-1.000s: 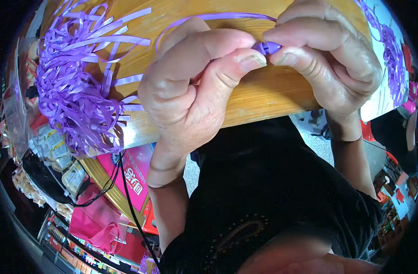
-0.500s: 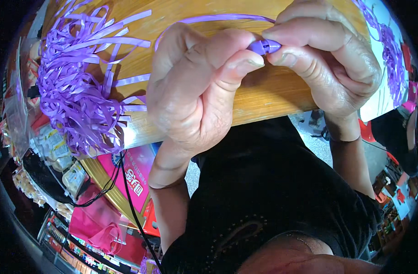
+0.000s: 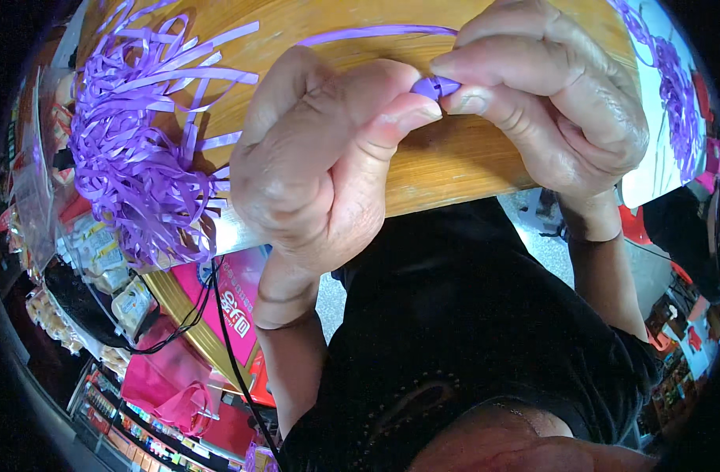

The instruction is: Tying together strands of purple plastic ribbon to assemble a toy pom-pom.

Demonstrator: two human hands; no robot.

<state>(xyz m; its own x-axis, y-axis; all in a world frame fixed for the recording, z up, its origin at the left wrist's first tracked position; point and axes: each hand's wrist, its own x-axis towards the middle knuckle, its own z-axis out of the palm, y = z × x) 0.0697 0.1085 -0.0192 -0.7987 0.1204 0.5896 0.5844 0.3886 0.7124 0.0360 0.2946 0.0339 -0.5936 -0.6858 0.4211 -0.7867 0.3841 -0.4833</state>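
Note:
Between both hands, above the wooden table, is a small purple plastic clasp (image 3: 436, 87) with a dark slot at its middle. My left hand (image 3: 320, 157) pinches its left end between thumb and forefinger. Thumb and fingertips of my right hand (image 3: 568, 98) grip the tapered right end. A flat purple ribbon (image 3: 379, 33) arches behind my hands, and its ends are hidden by them. To the left of my left hand lies a tangled heap of purple ribbons (image 3: 139, 165), several strips of it reaching toward that hand.
More purple ribbons (image 3: 676, 102) lie on a white surface (image 3: 651, 169) at the right. The wooden table's near edge (image 3: 446, 197) runs just before my body. Black cords (image 3: 226, 338) hang down at the left, beside packaged goods (image 3: 100, 256) and a pink bag (image 3: 167, 393).
Both hands have shifted slightly left and a little down, carrying the clasp with them. The clasp has also turned slightly. The grip at each end looks the same.

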